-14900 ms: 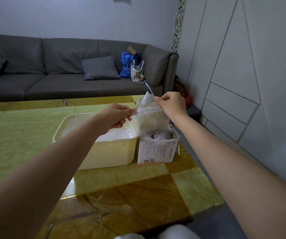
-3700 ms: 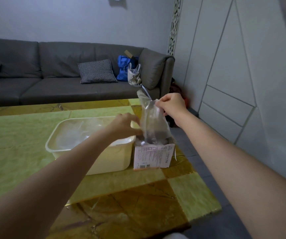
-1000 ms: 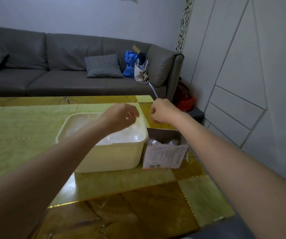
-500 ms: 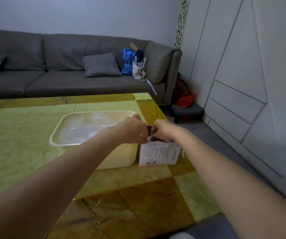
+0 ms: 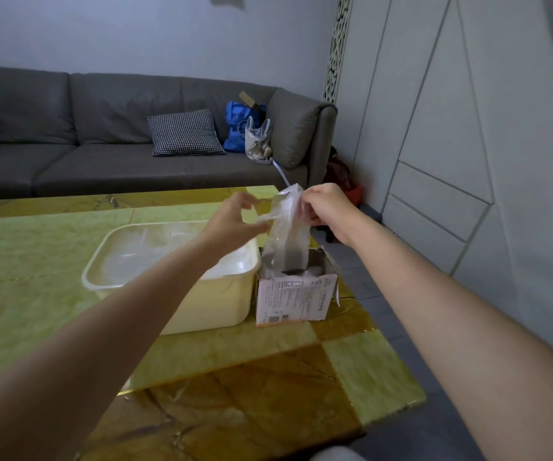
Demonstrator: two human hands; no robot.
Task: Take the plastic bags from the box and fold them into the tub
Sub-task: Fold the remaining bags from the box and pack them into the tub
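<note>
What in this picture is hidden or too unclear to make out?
- How many bags remain in the box: head view, hidden by its walls and the raised plastic bag.
- Print on the box label: too small.
- How many folded bags lie in the tub: clear plastic blurs together.
- Whether the left hand pinches the bag: blurred. The right hand pinches its top.

Soft, dim, bluish indoor light is filling the room, casting only faint shadows. The glossy table (image 5: 268,410) is giving off a pale glare near its front edge. The wide lens is bending the wall panels (image 5: 468,161) at the right edge. The left hand (image 5: 235,221) and the plastic bag (image 5: 286,227) are blurring slightly.
</note>
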